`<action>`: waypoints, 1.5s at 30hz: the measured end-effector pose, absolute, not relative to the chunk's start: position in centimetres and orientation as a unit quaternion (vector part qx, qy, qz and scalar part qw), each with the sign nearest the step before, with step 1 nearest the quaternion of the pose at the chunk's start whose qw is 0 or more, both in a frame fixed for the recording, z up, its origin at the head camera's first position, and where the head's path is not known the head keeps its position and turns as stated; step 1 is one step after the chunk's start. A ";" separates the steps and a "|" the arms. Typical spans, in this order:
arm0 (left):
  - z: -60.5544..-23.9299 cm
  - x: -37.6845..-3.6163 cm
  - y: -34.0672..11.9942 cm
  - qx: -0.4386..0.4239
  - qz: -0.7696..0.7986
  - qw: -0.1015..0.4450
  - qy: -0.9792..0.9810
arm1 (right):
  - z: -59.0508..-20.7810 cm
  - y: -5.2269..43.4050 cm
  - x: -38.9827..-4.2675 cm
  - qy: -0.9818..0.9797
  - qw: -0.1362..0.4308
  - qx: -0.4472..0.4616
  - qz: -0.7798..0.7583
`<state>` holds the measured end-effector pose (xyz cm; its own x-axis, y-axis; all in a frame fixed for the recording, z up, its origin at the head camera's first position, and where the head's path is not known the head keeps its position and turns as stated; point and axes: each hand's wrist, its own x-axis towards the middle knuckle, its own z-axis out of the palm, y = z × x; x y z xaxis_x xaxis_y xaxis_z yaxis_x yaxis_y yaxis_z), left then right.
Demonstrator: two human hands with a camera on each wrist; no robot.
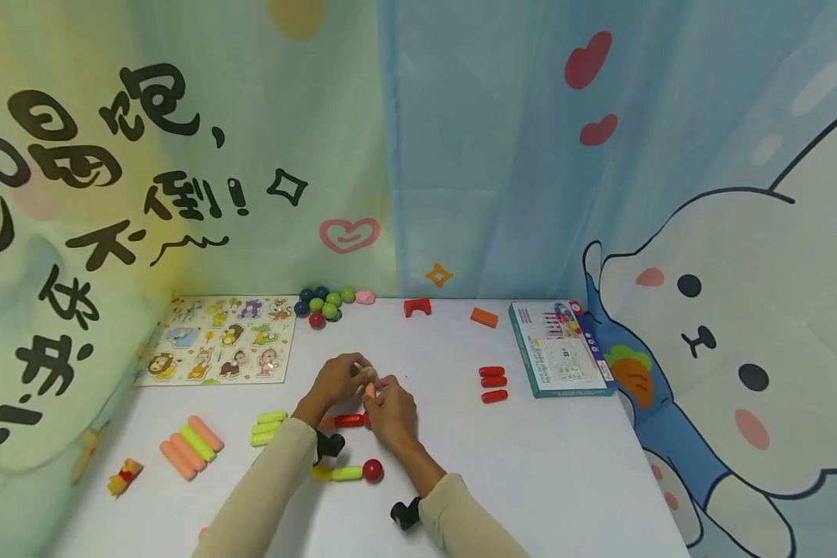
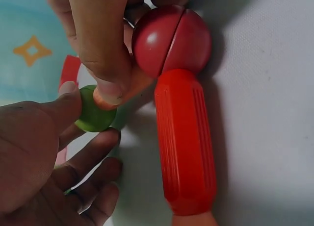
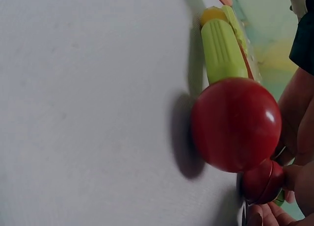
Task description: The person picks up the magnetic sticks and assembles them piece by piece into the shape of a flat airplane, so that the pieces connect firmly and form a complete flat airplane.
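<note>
Above the table's middle, my left hand [image 1: 339,380] pinches a green ball [image 2: 95,113] between thumb and fingers. My right hand [image 1: 393,411] grips a salmon-orange rod [image 2: 132,86], whose end meets the green ball. Just beside the fingers, a seamed red ball [image 2: 171,42] sits at the end of a ridged red rod [image 2: 186,142]; a salmon piece continues from the rod's other end. Nearer the front lies another joined piece, with a larger red ball [image 3: 236,125], a lime-green rod [image 3: 222,52] and a yellow part [image 3: 213,15].
Left of the hands lie lime rods [image 1: 268,428], salmon rods [image 1: 181,456] and a small bear figure [image 1: 124,477]. Behind are an animal picture board [image 1: 216,341] and blue and green balls [image 1: 331,302]. Red rods [image 1: 492,381] and a box [image 1: 561,349] are at right.
</note>
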<state>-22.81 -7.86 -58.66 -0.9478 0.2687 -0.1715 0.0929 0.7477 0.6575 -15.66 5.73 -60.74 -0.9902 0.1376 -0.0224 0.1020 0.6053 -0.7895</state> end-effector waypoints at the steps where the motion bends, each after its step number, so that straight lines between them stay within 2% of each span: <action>1: -58.7 -22.8 -8.0 0.099 0.341 0.127 0.926 | -60.8 5.7 -15.7 -0.895 0.021 -0.065 0.441; 8: -59.2 -21.9 -8.9 0.114 0.338 0.092 0.930 | -60.7 5.8 -15.7 -0.891 0.020 -0.055 0.450; 20: -58.5 -18.1 -12.3 0.071 0.335 0.050 0.938 | -61.0 5.5 -15.9 -0.879 -0.001 -0.067 0.472; 26: -58.8 -16.1 -14.5 0.076 0.304 0.053 0.948 | -60.9 5.5 -15.7 -0.865 -0.021 -0.078 0.495; 33: -59.8 -14.5 -15.0 0.080 0.291 0.049 0.952 | -60.9 5.7 -15.6 -0.865 -0.029 -0.078 0.495; 40: -59.9 -13.2 -15.2 0.071 0.280 -0.003 0.957 | -60.4 6.3 -14.3 -0.860 -0.031 -0.047 0.507; 45: -58.5 -11.0 -17.6 0.046 0.286 -0.086 0.953 | -60.5 6.7 -13.4 -0.866 -0.029 -0.032 0.499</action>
